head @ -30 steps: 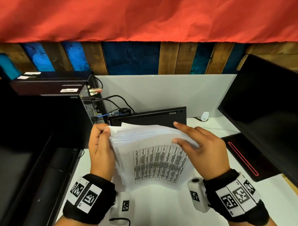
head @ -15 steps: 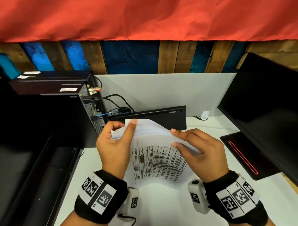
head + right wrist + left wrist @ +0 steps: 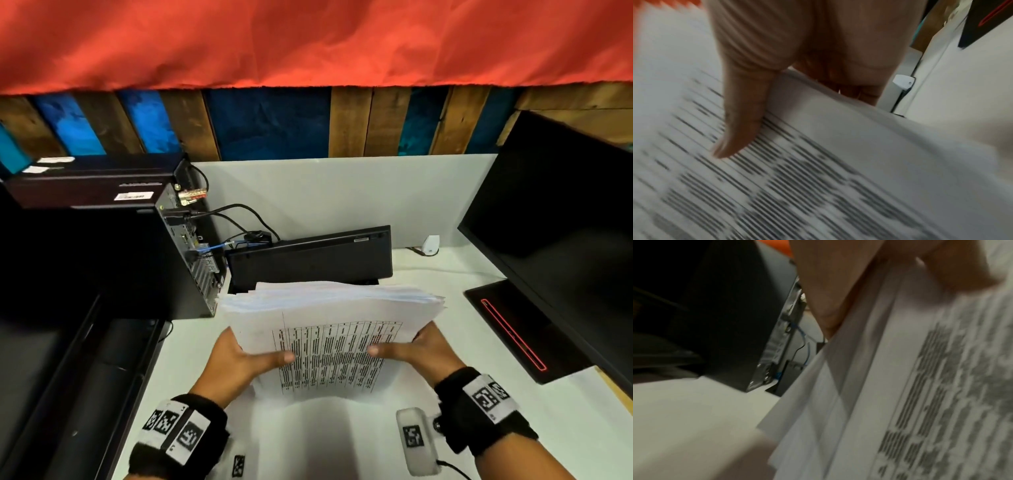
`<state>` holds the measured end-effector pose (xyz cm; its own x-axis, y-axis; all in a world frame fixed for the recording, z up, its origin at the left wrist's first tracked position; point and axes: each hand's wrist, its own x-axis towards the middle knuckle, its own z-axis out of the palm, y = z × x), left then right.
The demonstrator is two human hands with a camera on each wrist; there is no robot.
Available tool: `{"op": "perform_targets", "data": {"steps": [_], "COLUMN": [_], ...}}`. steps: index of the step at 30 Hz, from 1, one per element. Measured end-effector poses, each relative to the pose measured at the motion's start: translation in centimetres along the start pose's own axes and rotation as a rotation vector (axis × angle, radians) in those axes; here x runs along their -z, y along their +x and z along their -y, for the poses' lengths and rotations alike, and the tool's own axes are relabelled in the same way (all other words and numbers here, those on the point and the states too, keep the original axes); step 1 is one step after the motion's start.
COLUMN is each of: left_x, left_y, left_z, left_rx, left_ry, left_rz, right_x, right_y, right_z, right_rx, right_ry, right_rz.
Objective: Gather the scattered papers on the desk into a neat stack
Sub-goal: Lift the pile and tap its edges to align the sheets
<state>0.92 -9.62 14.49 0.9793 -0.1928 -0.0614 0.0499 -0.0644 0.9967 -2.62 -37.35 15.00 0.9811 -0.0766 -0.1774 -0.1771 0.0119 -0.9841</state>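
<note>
Both hands grip the papers [image 3: 329, 329], one on each side edge. Left hand [image 3: 239, 366]: thumb lies across the printed top sheet, fingers hidden under the pile. Right hand [image 3: 416, 353]: same grip mirrored, thumb on top pointing inward, fingers curled beneath. Right wrist view confirms it, with the thumb [image 3: 740, 123] flat on the print and the fingers wrapped under the edge.

Papers are held up off the tabletop [image 3: 342, 438], tilted with the far edge higher, between the hands and in front of the person. Top sheet carries a table of dense printed columns. Far edge is uneven: sheet ends fan out in staggered layers, more so at the left corner. Left wrist view shows several sheet edges stepped past each other on that side [image 3: 818, 410]. Near edge curves down toward the tabletop; contact cannot be told.

Outward: a black keyboard [image 3: 310, 257] stands on its edge just behind the papers, leaning at the white partition [image 3: 342, 192]. Left of it, a black PC case [image 3: 102, 253] with cables [image 3: 239, 212] plugged into its rear. A second dark box [image 3: 85, 185] sits on top of the case. Right: a black monitor [image 3: 561, 219] with its base [image 3: 524, 335], which carries a red line, on the tabletop. Small white plug [image 3: 431, 245] by the partition. Both wrists wear black bands with printed markers.
</note>
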Motion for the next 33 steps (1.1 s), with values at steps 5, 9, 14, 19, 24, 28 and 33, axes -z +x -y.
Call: {"op": "perform_targets", "data": {"steps": [5,9,14,19,24,28,33], "left_x": [-1.3,-1.1,0.5,2.7,2.3,-0.4,-1.5], "left_y": [0.6,1.2,2.2,2.9,0.3,-0.4,-1.2], "left_z": [-0.1,-4.0,-6.3,-4.2,-0.3,1.7,2.3], "left_rx": [0.044,-0.077,-0.159,-0.035,0.245,0.161,0.133], "left_ry": [0.017,-0.053,-0.160,-0.305,-0.130,0.003,0.011], "left_rz": [-0.193,-0.297,-0.286,-0.119,0.250,-0.078,-0.200], "right_x": [-1.7,-1.3,0.6,-0.3,-0.7,-1.7,-2.3], "right_y": [1.4,0.9,0.9,0.8,1.1,1.0,0.5], "right_z": [-1.8,2.0,1.0,-1.0,-2.3,-2.9,-1.9], "right_rx": [0.006,0.121,-0.132,-0.091,-0.056,-0.010,0.027], "right_ry": [-0.077,-0.037,-0.017,0.089,0.207,0.079,0.082], "right_rz": [-0.148,-0.059,0.253,0.062,-0.068,-0.199,-0.181]}}
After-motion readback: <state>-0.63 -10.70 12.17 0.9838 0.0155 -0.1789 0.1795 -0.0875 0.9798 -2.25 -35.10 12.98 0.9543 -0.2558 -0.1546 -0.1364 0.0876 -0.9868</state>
